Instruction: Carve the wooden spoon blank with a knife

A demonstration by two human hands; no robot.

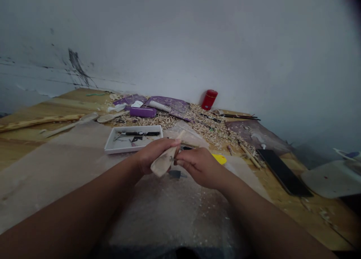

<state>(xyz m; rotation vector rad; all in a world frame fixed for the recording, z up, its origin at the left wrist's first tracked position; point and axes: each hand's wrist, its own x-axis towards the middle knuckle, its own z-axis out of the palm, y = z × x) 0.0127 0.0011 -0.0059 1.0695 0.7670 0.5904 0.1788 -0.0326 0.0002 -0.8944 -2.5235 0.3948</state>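
My left hand [150,155] is closed around a pale wooden spoon [163,163], its bowl end tilted toward me and its handle pointing away. Closed in a pinch, my right hand [201,166] holds a slim dark tool [186,148], mostly covered by the fingers. The tool's tip appears to meet the spoon's side near the bowl; its exact shape is too small to make out. Below the hands, a small dark flat piece [175,174] lies on the translucent sheet [158,210]. Behind my right hand shows a flat yellow object [219,159].
A white tray [113,150] of small tools stands beyond my left hand. Wood shavings [214,133] heap toward the wall, with a purple roll [143,112] and a red container [209,99]. Other wooden spoons [108,118] lie left; a black phone [282,172] lies right.
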